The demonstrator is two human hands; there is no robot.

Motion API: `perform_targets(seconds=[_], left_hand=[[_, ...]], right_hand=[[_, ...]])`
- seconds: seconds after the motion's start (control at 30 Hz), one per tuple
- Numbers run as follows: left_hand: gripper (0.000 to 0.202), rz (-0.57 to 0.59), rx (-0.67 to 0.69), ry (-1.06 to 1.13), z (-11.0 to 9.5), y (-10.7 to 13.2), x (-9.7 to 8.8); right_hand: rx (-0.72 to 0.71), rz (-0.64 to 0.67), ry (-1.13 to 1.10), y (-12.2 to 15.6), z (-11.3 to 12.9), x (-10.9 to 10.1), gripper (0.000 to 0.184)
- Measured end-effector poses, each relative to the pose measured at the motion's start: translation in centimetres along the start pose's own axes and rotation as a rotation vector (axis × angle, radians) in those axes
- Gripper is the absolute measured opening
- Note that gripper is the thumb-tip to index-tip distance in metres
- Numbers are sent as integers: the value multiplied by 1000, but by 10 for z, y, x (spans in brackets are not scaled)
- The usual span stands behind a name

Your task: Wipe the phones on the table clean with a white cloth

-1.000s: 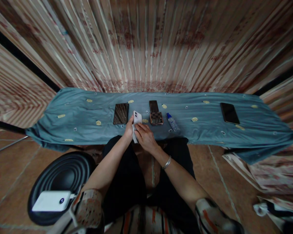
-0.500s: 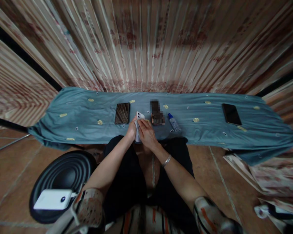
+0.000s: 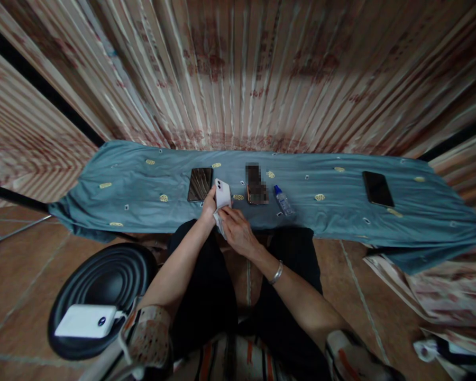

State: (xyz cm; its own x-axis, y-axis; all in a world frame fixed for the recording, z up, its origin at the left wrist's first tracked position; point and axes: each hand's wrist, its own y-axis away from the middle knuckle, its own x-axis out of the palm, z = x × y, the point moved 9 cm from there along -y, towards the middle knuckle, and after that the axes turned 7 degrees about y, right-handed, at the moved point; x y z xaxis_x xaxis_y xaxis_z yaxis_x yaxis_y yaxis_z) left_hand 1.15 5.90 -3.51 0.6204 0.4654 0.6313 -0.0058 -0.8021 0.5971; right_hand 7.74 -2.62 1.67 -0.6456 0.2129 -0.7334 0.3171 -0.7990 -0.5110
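Note:
A white smartphone (image 3: 222, 193), its back with the camera lenses facing up, is gripped along its left edge by my left hand (image 3: 208, 208). My right hand (image 3: 235, 226) is closed on a pale cloth (image 3: 219, 224) and presses it against the phone's lower part. Just left of the phone, a dark tablet-like device (image 3: 200, 184) lies on the teal cloth cover (image 3: 143, 211). To the right lie a dark phone, partly pixelated (image 3: 256, 191), and a clear spray bottle with a blue top (image 3: 284, 202).
Another black phone (image 3: 377, 189) rests far right on the covered table. On the floor at left, a black round stool (image 3: 103, 280) bears a white power bank (image 3: 85, 320) with a cable. Pleated curtains (image 3: 238, 74) hang behind, and dark poles slant at both sides.
My right hand has slid down the phone's back toward its lower end, uncovering more of it. The phone is now turned with its back more fully toward me.

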Motion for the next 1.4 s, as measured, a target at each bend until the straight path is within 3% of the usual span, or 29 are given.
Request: perform_targets(seconds=[0.23, 0.67, 1.4], left_hand=[[41, 36, 64, -17, -5, 0, 3], [35, 78, -31, -111, 14, -4, 1], [35, 153, -51, -192, 26, 0, 5]], right_hand=[[1, -6, 6, 5, -2, 0, 40], [148, -18, 69, -10, -42, 6, 45], [276, -73, 128, -26, -79, -13, 52]])
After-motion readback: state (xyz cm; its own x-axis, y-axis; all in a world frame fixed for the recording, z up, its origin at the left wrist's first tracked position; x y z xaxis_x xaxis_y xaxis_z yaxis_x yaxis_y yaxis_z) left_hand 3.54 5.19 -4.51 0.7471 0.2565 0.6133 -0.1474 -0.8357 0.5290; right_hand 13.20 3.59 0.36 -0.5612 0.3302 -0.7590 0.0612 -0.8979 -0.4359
